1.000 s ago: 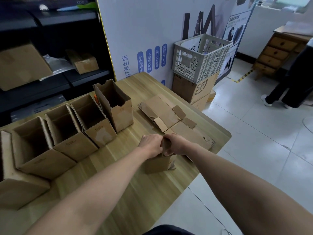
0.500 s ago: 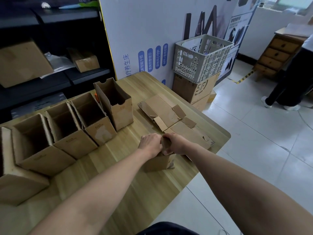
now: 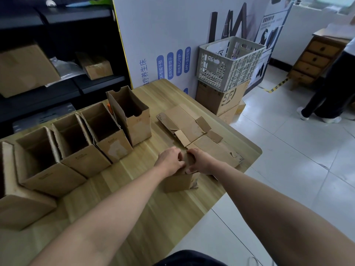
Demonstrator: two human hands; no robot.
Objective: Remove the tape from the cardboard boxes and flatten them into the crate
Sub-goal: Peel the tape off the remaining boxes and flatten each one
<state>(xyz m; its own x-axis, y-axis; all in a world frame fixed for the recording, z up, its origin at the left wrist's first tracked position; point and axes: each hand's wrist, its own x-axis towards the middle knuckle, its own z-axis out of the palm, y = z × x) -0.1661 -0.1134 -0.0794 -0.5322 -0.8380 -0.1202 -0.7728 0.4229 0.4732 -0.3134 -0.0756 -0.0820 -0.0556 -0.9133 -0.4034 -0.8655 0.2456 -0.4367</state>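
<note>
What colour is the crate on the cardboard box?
The crate is pale grey, with perforated walls; head view.

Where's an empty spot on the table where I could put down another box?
Bare wood shows at the far corner of the table, between the tallest open box and the flattened cardboard, and along the near edge, just this side of the small held box. The left side is crowded with a row of open boxes.

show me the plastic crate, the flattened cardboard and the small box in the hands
plastic crate [image 3: 217, 70], head view, front lattice wall
flattened cardboard [image 3: 184, 120], head view, broad upper panel
small cardboard box [image 3: 178, 182], head view, near side face
</note>
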